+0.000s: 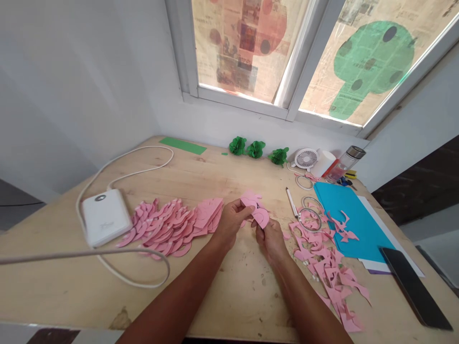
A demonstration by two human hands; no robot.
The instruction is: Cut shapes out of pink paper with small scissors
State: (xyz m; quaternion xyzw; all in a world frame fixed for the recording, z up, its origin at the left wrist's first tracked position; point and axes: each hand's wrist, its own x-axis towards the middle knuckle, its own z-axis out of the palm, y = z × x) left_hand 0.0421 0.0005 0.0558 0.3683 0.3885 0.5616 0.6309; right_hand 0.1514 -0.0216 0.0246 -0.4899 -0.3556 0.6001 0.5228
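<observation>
Over the middle of the table, my left hand [231,220] pinches a pink paper piece [261,219] with drawn curved lines. My right hand [270,239] is closed just below it, fingers wrapped round scissors [257,205]. Only a little dark blade shows at the paper; the handles are mostly hidden in my fingers. Left of my left hand lies a long overlapping pile of pink paper cutouts [172,224]. Pink paper scraps [328,272] are strewn to the right of my right hand.
A white power bank [107,217] with a looping cable [129,277] lies left. Along the wall stand green paper balls [256,149], a small fan [306,158] and a bottle [347,165]. Rightward are a pen [291,202], tape rings [310,220], blue sheets [358,229] and a phone [416,289].
</observation>
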